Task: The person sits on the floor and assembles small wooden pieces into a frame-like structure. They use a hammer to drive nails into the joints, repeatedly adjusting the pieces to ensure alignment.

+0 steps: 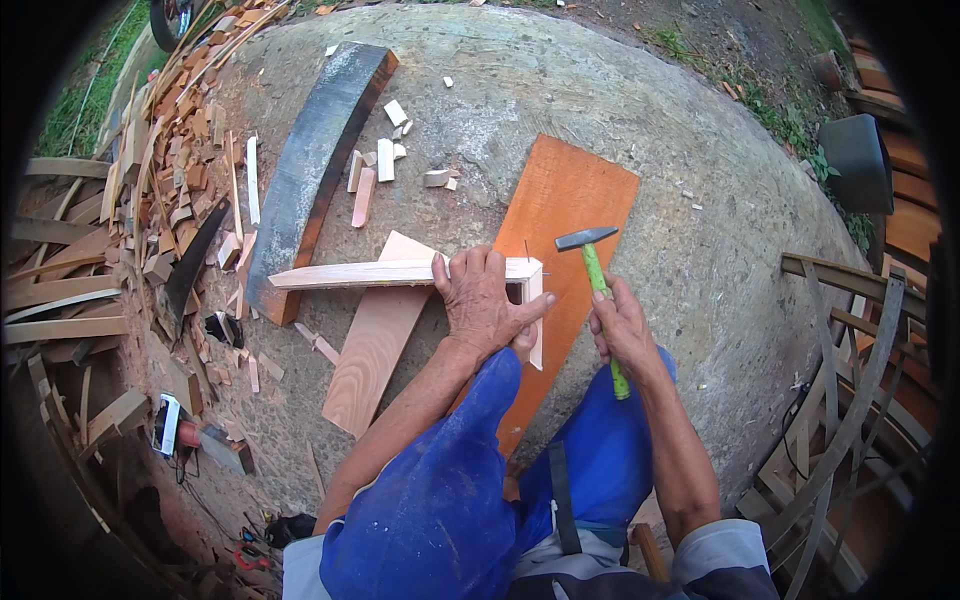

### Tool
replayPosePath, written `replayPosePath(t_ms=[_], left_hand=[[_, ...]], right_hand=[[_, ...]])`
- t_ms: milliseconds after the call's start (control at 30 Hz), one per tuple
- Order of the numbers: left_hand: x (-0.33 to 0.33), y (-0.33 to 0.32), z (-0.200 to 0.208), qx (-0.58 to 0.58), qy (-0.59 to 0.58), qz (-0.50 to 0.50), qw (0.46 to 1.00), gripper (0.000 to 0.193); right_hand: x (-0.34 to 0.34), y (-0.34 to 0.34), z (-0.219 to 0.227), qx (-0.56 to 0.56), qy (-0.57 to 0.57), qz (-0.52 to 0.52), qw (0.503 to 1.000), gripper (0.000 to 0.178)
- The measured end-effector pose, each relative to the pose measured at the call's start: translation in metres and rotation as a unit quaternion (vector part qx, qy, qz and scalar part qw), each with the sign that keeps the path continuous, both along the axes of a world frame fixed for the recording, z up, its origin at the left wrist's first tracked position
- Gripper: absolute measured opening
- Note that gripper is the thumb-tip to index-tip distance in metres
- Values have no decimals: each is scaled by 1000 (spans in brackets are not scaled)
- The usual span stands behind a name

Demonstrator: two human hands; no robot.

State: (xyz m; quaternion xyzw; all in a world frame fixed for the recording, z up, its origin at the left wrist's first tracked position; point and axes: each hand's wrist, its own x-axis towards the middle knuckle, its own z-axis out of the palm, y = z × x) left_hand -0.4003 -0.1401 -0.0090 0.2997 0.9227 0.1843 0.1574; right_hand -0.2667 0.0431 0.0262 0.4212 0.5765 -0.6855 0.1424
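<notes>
My left hand (480,305) presses down on a long pale wooden strip (365,274), fingers over it and thumb stretched to a short pale piece (536,325). The two pieces meet at a corner, the short one pointing back toward me. A thin nail (526,250) stands up at that corner, and a second nail tip (547,273) juts from its right side. Closed round the green handle of a hammer (593,268), my right hand (625,325) holds it right of the corner, the metal head raised above an orange-brown board (575,190).
A lighter brown board (375,360) lies under the strip. Left of it is a thick curved dark beam (325,160). Small offcuts (385,160) lie beyond, and a scrap heap (180,180) fills the left. Curved slats (850,380) stand at the right near a dark container (855,165).
</notes>
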Motion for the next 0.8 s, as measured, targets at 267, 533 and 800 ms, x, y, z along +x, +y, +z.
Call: replayPosePath(t_ms=[267, 533, 800], left_hand=[[2, -1, -6, 12, 9, 2, 1000, 79], [2, -1, -10, 21, 22, -6, 1000, 77], [2, -2, -11, 32, 24, -11, 999, 75]], right_hand=[[-101, 101, 19, 248, 68, 459, 850, 40], [-159, 97, 18, 265, 18, 536, 801, 43], [-152, 92, 5, 254, 29, 485, 836, 43]])
